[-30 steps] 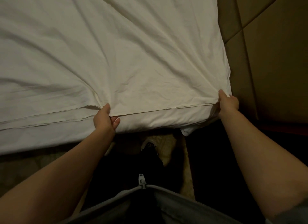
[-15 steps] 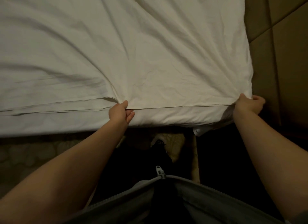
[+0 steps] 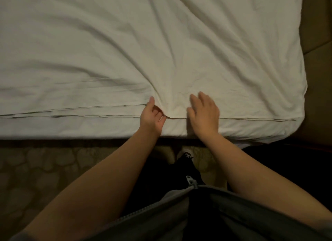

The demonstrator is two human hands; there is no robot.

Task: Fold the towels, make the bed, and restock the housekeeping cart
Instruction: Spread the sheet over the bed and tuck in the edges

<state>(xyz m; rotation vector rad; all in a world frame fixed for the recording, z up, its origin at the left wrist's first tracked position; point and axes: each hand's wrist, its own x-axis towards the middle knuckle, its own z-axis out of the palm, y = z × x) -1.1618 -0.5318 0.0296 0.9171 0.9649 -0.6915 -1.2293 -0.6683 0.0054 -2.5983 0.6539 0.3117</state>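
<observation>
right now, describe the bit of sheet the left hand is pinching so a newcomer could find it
Start with the white top sheet and follow its near hem to the middle. There the left hand pinches a small pucker, with the open right hand just beside it. It is the only spot where creases fan out from the otherwise straight hem.

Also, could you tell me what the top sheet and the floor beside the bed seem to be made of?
Top sheet: thin woven fabric, likely cotton or a blend, matte white; it creases softly and shows a stitched hem.
Floor: probably carpet, matte, with a pebble-like pattern; too dim to see pile.
</observation>
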